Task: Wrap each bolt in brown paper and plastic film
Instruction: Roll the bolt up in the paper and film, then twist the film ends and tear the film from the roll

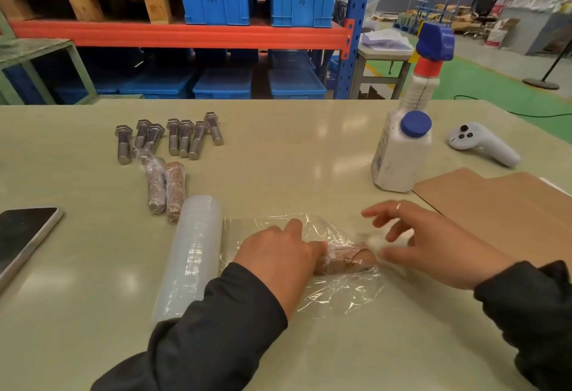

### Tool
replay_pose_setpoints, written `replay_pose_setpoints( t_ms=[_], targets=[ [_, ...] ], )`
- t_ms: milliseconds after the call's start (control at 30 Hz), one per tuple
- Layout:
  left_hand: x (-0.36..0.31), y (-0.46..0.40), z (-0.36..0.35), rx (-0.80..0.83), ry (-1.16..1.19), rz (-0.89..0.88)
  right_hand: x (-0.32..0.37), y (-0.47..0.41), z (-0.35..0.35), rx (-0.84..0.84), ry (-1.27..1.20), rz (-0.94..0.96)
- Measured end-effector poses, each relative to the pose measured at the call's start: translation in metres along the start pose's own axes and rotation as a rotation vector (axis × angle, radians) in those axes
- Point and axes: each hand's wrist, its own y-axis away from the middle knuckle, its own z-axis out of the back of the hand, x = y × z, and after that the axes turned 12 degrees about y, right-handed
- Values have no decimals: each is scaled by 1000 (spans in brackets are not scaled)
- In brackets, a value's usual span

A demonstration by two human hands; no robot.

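Paper-wrapped bolt (pixel 346 262) lies on a loose sheet of plastic film (pixel 340 294) at the near middle of the desk (pixel 294 149), its long axis running left to right, directly between the two hands. Its left end is under the left hand (pixel 278 254), whose fingers curl over it and press it down through the film; that hand is plainly the nearer one. Its right end points at the right hand (pixel 433 245), which hangs just beside it with fingers spread and loose, the thumb touching the film near the bolt's end and gripping nothing I can make out. The film roll (pixel 192 254) lies to the left, touching the sheet's edge. Judging from this, the coming move is a roll or tuck of film across the bolt's axis, with the right hand gathering the free end.
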Motion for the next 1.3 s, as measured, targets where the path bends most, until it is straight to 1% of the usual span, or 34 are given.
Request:
replay_pose_setpoints(
  t_ms=[33, 100, 200, 300, 367, 433, 467, 567, 633, 733, 800, 867, 933, 967, 1033, 1100, 1133, 1233, 1300],
  targets=[
    [1, 0, 0, 2, -1, -3, -3, 0, 0, 64, 13, -2],
    [3, 0, -1, 1, 6, -8, -8, -2, -4, 141, -138, 1],
    [5, 0, -2, -22, 28, -10, -12, -5, -9, 130, -261, 15],
    [11, 4, -4, -42, 111, 22, -17, -8, -10, 159, -385, 44],
    [18, 10, -5, -86, 198, 45, -17, -7, -9, 164, -507, 94],
    [27, 15, -5, -139, 281, 73, -8, -7, -6, 117, -593, 182],
    [31, 18, -6, -160, 321, 91, -1, -8, -5, 90, -580, 233],
    [36, 23, -8, -176, 337, 157, 32, -18, 1, 35, -363, 397],
    [40, 24, -12, -178, 312, 206, 59, -28, 0, 58, -262, 509],
    [43, 35, -4, -201, 374, 317, 93, -45, -7, 122, -194, 613],
    [51, 50, 1, -264, 301, 332, 107, -56, -11, 199, -253, 610],
    [60, 68, 4, -344, 199, 405, 117, -65, -12, 236, -269, 586],
    [66, 81, 8, -332, 260, 538, 125, -71, -14, 239, -263, 578],
    [69, 85, 6, -361, 330, 573, 130, -74, -16, 247, -259, 581],
    [76, 89, 0, -458, 381, 590, 141, -77, -22, 274, -222, 596],
    [81, 90, 1, -503, 455, 625, 154, -79, -29, 293, -132, 639],
    [82, 91, 3, -495, 459, 651, 160, -80, -33, 302, -65, 659],
    [78, 91, -2, -407, 318, 639, 164, -82, -39, 356, 153, 639],
    [74, 91, -3, -349, 368, 643, 160, -82, -37, 421, 172, 574]
  ],
)
